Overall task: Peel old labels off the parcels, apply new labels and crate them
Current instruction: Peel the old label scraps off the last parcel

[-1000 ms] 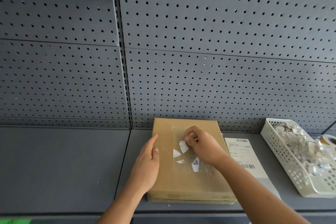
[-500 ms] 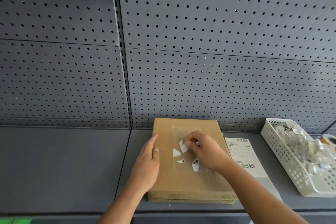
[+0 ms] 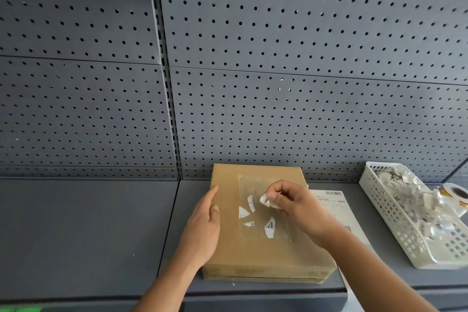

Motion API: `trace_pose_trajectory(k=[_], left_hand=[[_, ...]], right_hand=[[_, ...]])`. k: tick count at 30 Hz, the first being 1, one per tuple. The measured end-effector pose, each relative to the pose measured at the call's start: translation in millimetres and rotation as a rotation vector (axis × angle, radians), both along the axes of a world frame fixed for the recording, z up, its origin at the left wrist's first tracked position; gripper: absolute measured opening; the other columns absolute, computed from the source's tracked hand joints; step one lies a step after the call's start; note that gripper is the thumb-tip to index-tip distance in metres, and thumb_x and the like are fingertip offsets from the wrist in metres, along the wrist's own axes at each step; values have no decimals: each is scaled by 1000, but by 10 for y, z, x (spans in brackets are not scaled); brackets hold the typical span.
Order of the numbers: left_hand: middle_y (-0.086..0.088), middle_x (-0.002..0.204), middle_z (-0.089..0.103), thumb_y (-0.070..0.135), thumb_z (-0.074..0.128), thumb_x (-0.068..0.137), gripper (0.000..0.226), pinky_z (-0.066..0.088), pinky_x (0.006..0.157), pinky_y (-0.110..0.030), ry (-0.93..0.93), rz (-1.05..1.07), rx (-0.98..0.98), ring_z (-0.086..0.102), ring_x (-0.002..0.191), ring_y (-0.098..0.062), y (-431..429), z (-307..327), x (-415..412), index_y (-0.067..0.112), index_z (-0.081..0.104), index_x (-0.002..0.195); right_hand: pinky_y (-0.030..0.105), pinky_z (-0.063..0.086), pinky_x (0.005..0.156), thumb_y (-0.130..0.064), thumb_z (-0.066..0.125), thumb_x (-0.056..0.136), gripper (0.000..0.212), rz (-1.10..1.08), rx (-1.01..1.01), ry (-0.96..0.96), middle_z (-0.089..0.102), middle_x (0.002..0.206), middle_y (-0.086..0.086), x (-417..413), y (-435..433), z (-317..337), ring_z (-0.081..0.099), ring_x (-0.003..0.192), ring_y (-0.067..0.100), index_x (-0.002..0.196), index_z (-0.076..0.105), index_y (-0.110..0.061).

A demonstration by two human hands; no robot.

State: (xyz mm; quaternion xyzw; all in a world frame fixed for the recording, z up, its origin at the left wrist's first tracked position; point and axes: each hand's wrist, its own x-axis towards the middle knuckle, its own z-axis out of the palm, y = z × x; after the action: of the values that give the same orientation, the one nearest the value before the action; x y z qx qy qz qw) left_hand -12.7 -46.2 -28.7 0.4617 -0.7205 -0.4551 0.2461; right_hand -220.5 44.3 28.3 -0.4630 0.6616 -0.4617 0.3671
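Note:
A flat brown cardboard parcel (image 3: 255, 248) lies on the grey shelf. Several torn white scraps of the old label (image 3: 270, 227) still stick to its top. My left hand (image 3: 202, 225) rests flat with straight fingers on the parcel's left edge. My right hand (image 3: 291, 204) hovers over the middle of the parcel and pinches a small peeled piece of label (image 3: 264, 200) between thumb and fingers. A fresh white label sheet (image 3: 334, 206) with barcodes lies on the shelf right of the parcel, partly under my right forearm.
A white plastic basket (image 3: 390, 213) full of crumpled label scraps stands at the right. A tape roll (image 3: 455, 194) sits behind it at the frame's edge. A grey pegboard wall (image 3: 278, 84) rises behind the grey shelf (image 3: 88, 230).
My right hand has pulled a scrap of label free from the parcel's top and lifted it slightly. My left hand has stayed on the parcel's left edge.

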Motion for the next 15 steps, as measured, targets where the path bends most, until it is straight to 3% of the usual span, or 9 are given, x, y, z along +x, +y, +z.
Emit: trace_pose_trajectory(k=[3,6,8,11,15], left_hand=[[21,161,27,30,29,110,47,25,115,-25,11,2,9,28,147,-4,4,1,10,48,27,153],[21,161,26,31,29,110,47,25,116,-27,9,1,10,28,147,-4,4,12,18,48,27,153],[22,161,26,31,29,110,47,24,118,-28,8,0,11,27,147,-4,9,28,21,48,26,154],[22,161,26,31,29,110,47,25,117,-29,0,-1,7,28,147,-5,14,34,24,49,26,153],[21,161,27,33,29,110,46,27,115,-32,-10,-7,2,29,147,-8,9,26,50,52,26,152]], right_hand=[[25,40,74,-31,68,91,13,-67,-13,-12,64,78,-3,-26,51,1,52,74,9,85,70,-19],[20,39,65,-25,71,89,13,-120,-39,-100,62,73,-4,-88,118,32,46,64,8,86,72,-12],[17,44,65,-20,74,87,14,-142,-50,-147,65,74,-4,-132,164,52,51,66,9,87,72,-6],[14,50,71,-14,74,86,16,-162,-53,-177,74,84,-1,-195,236,87,63,75,7,91,71,1],[28,55,88,-11,74,86,12,-212,-69,-187,74,98,12,-290,335,139,69,90,22,91,73,-1]])
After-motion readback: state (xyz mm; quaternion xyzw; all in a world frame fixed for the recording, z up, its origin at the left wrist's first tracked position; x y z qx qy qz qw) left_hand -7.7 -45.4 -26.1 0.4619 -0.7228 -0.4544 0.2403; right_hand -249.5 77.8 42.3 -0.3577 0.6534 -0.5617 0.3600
